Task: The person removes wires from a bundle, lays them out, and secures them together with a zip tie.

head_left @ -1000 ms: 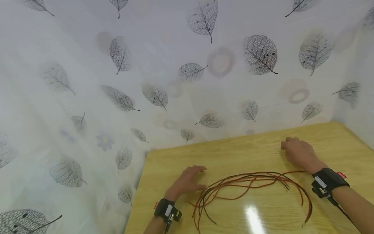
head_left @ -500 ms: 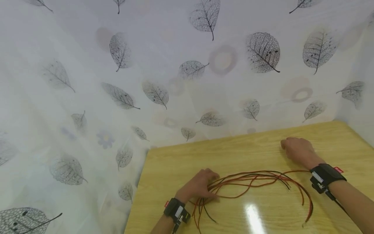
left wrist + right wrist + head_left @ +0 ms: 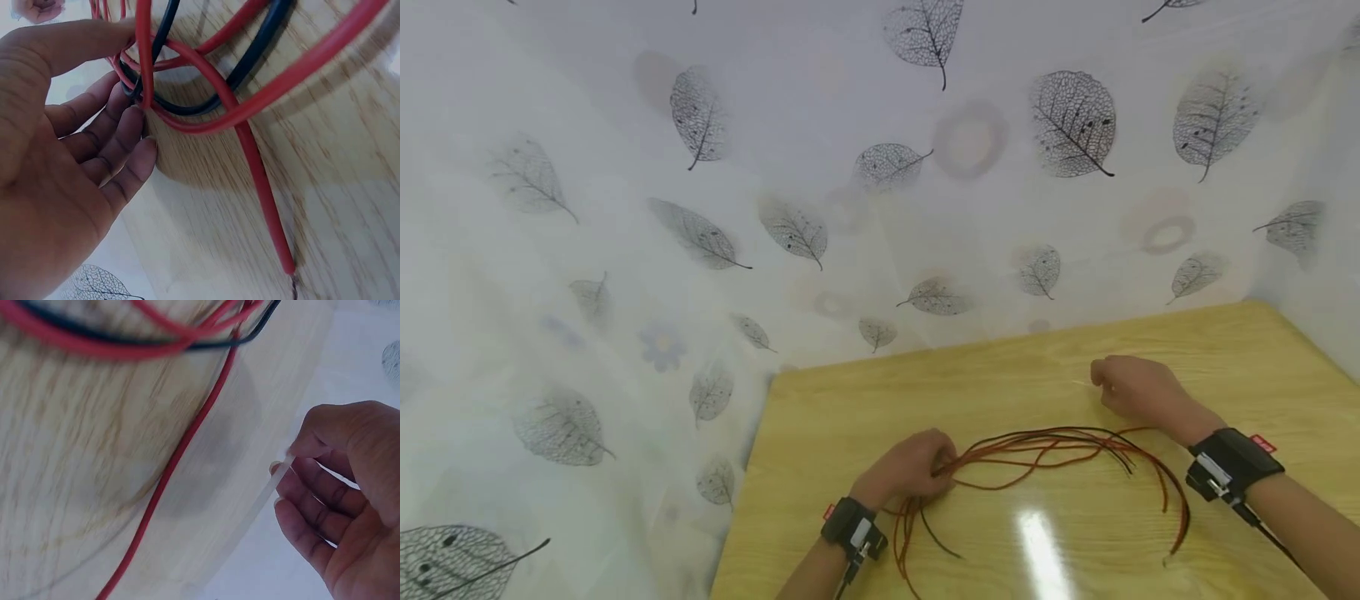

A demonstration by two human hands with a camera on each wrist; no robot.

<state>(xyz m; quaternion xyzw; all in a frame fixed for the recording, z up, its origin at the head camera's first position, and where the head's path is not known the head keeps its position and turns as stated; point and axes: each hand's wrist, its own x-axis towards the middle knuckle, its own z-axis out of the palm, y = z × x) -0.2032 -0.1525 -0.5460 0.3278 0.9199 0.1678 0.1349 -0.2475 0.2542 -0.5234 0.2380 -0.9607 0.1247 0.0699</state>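
Head view: two hands at a bundle of red and black wires

Head camera, from the left: a white leaf-printed curtain (image 3: 700, 208) hangs behind and to the left of a pale wooden worktop (image 3: 1000, 367). The left hand (image 3: 913, 471) lies near the worktop's left part, fingers curled around the bend of a loose bundle of red and black wires (image 3: 1045, 446). Its wrist view shows the thumb (image 3: 69, 50) above and the fingertips (image 3: 134, 125) below the loop, so the wires pass between them; one red strand runs away across the wood and ends in a bare tip (image 3: 292, 281). The bundle arcs to the right over the worktop, its free ends fanning out towards the near edge, just in front of the right wrist. The right hand (image 3: 1131, 390) sits beyond the bundle, apart from the wires, with fingers loosely curled. Its wrist view shows thumb and forefinger pinching a thin, pale translucent strip (image 3: 275, 481), which slants down to the wood. Both wrists wear a black band (image 3: 1228, 467)
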